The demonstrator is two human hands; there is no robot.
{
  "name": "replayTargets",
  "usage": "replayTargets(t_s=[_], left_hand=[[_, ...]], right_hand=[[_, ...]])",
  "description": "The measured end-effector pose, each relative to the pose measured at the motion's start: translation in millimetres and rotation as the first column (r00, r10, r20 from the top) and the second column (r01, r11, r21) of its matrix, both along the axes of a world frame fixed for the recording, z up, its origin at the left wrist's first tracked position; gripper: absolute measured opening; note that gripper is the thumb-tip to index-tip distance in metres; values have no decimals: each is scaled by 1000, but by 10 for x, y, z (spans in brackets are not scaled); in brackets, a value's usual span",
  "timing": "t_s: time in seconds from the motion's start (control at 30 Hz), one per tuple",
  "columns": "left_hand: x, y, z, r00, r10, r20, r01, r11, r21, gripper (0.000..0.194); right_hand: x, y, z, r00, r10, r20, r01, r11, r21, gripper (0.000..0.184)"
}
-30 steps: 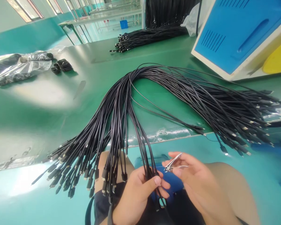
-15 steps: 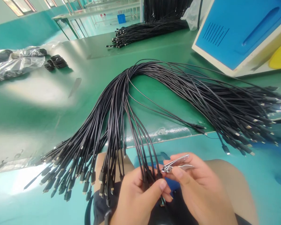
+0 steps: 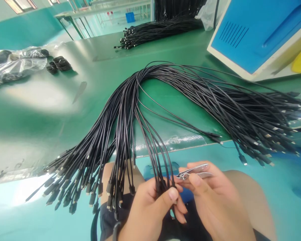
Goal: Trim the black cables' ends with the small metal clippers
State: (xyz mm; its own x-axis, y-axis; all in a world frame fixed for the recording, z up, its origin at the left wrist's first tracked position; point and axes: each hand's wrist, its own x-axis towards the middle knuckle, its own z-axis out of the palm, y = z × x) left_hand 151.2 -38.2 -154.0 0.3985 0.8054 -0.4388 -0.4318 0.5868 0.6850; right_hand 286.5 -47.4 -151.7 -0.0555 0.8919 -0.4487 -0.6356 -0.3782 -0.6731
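Several black cables hang over the table's front edge into my left hand, which is closed round them close to their plugs; most of those plugs are hidden by the fingers. In my right hand is a silver nail clipper, gripped between thumb and fingers, its jaws close to the held cables. These cables belong to a big bundle arched across the green table. Its left ends dangle past the edge, and its right ends spread out at the right.
A blue and white machine stands at the back right. Behind the bundle lies another cable bundle. Plastic-wrapped coils and small black coils rest on the green table at the left.
My right hand and the nail clipper have shifted slightly right and up, a little away from my left hand. The left hand still holds the cables, its fingers slightly moved.
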Motion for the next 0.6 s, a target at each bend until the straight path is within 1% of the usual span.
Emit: replayTargets(t_s=[0.1, 0.13, 0.2, 0.27, 0.37, 0.43, 0.5, 0.57, 0.6], left_hand=[[24, -11, -83, 967, -53, 251, 65, 997, -42, 23], [31, -17, -107, 948, -61, 313, 85, 994, -65, 24], [42, -26, -145, 923, -51, 382, 102, 988, -113, 21], [53, -31, -168, 911, -32, 411, 95, 986, -134, 21], [72, -28, -182, 891, 4, 454, 66, 988, -139, 23], [81, -19, -180, 864, 33, 502, 54, 986, -157, 24], [79, -9, -170, 845, 40, 533, 59, 984, -167, 26], [67, -1, -145, 875, -1, 485, 66, 991, -116, 23], [60, 2, -126, 906, -32, 423, 69, 995, -72, 21]], right_hand=[[10, 15, 60, 996, 22, -89, -20, 1000, 18, 21], [20, 22, 79, 996, 20, -86, -19, 1000, 13, 22], [40, 33, 107, 999, 5, -46, -5, 1000, -1, 24], [58, 37, 116, 1000, 28, -12, -27, 1000, 6, 22], [83, 29, 93, 994, 104, -29, -103, 994, 45, 16], [103, 20, 68, 996, 85, -3, -85, 995, 48, 16], [118, 11, 60, 998, 17, 59, -19, 999, 48, 19], [110, -1, 81, 998, 1, 61, -3, 1000, 27, 22], [94, -9, 102, 999, 13, 29, -13, 1000, 4, 23]])
